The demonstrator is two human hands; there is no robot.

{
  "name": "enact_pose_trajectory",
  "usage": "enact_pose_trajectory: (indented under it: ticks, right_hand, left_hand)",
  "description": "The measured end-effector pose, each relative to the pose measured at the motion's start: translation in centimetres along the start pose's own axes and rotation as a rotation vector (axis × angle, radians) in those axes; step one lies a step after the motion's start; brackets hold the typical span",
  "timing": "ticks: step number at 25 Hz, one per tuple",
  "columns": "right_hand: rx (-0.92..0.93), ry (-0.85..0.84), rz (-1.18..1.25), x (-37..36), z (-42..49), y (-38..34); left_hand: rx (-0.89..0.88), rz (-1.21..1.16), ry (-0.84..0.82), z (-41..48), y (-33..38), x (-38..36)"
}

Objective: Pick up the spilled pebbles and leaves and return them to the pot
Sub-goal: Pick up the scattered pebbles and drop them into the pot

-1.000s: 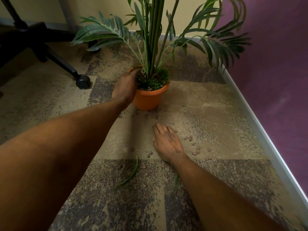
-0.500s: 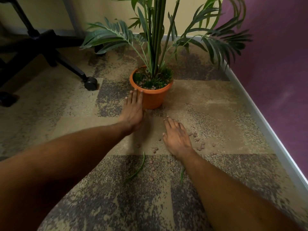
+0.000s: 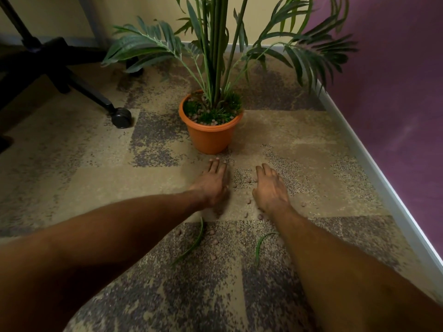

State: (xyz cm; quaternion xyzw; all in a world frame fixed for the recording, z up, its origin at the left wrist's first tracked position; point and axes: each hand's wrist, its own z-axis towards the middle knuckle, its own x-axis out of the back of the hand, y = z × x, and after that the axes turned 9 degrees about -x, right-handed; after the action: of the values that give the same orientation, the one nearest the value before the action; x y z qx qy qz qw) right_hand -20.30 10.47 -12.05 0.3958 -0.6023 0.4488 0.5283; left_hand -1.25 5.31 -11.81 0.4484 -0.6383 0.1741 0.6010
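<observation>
The left hand [image 3: 212, 185] lies flat on the carpet [image 3: 96, 188], fingers straight, holding nothing. Spilled pebbles [image 3: 249, 180] lie between it and the right hand [image 3: 271, 188], whose fingers rest loosely curved, empty. The pot [image 3: 211, 140] stands just beyond the left fingertips; both leaves [image 3: 191, 243] lie nearer, behind the wrists.

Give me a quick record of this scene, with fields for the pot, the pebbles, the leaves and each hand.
pot: orange pot upright on the carpet, plant in it
pebbles: pebbles scattered on the carpet between and around the hands
leaves: two thin green leaves on the carpet, between the forearms
left hand: left hand flat on the carpet, fingers straight
right hand: right hand palm down, fingers slightly bent
</observation>
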Motion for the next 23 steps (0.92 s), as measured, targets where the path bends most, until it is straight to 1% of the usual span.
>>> enact_pose_trajectory:
  ticks: [2, 4, 9, 11, 13, 16, 20, 21, 23]
  right_hand:
    - [-0.001, -0.017, 0.033, -0.6, 0.2, 0.4]
    - [0.016, -0.042, 0.071, -0.9, 0.2, 0.6]
    - [0.092, -0.102, 0.126, -1.5, 0.3, 1.2]
    - [0.096, -0.111, 0.153, -2.0, 0.4, 1.3]
    - [0.096, -0.110, 0.178, -2.4, 0.5, 1.3]
    - [0.103, -0.101, 0.188, -2.3, 0.7, 1.1]
    - [0.097, -0.073, 0.186, -1.6, 0.8, 0.7]
    - [0.104, -0.061, 0.173, -1.5, 0.8, 0.6]
    - [0.106, -0.052, 0.163, -1.3, 0.6, 0.5]
  left_hand:
    - [-0.048, -0.013, -0.059, 0.6, 0.0, -0.6]
    - [-0.103, -0.016, -0.068, 1.3, -0.2, -1.5]
    - [-0.193, -0.059, 0.038, 2.5, 0.6, -3.2]
    - [-0.189, -0.064, 0.042, 2.9, 0.9, -4.0]
    - [-0.134, -0.084, 0.043, 3.2, 0.9, -4.3]
    - [-0.088, -0.165, 0.071, 3.3, 1.0, -3.6]
    - [-0.140, -0.193, 0.053, 3.3, 1.0, -3.0]
    - [-0.152, -0.236, 0.046, 3.1, 1.0, -2.9]
    - [-0.234, -0.288, 0.007, 2.8, 1.4, -2.7]
